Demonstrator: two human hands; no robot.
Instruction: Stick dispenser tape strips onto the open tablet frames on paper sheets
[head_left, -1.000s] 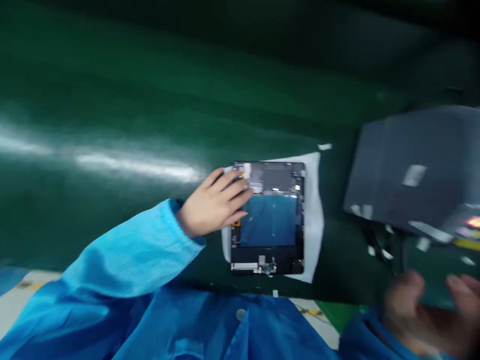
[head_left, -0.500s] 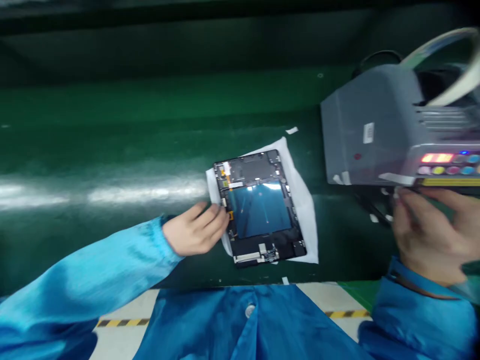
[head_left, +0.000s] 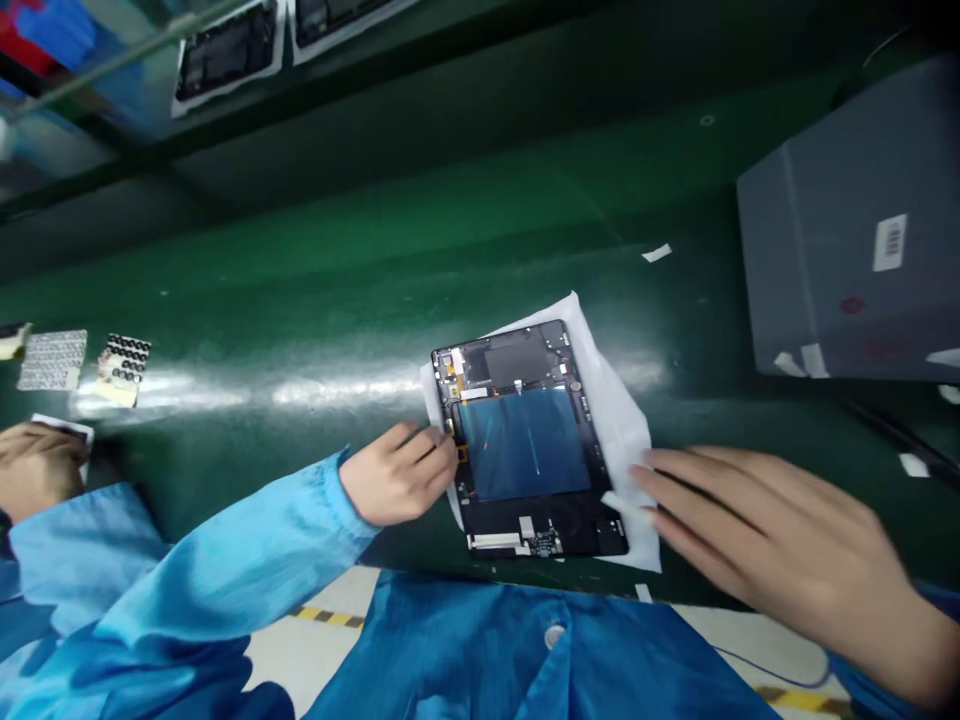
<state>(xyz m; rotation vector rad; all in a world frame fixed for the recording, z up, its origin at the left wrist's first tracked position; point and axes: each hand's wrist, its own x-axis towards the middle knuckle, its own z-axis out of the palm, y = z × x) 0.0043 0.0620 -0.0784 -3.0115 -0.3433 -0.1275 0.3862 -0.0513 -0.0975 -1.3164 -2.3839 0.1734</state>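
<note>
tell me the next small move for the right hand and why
Probably lower the white strip onto the right edge of the open tablet: the right hand pinches it by one end, and its free end overlaps that edge in view, though contact is unclear. The left hand is at the opposite edge, so it could steady the tablet.

The tablet [head_left: 525,440] lies on the sheet [head_left: 622,430], upon the counter [head_left: 375,260]. Of the hands, the left [head_left: 401,475] is at the tablet's left edge; the right [head_left: 780,540], with a strip [head_left: 626,507] at its fingertips, is at the right edge. The machine [head_left: 832,270] stands farther right. At far left, two cards [head_left: 52,360] lie beyond a co-worker's hand [head_left: 41,470].
</note>
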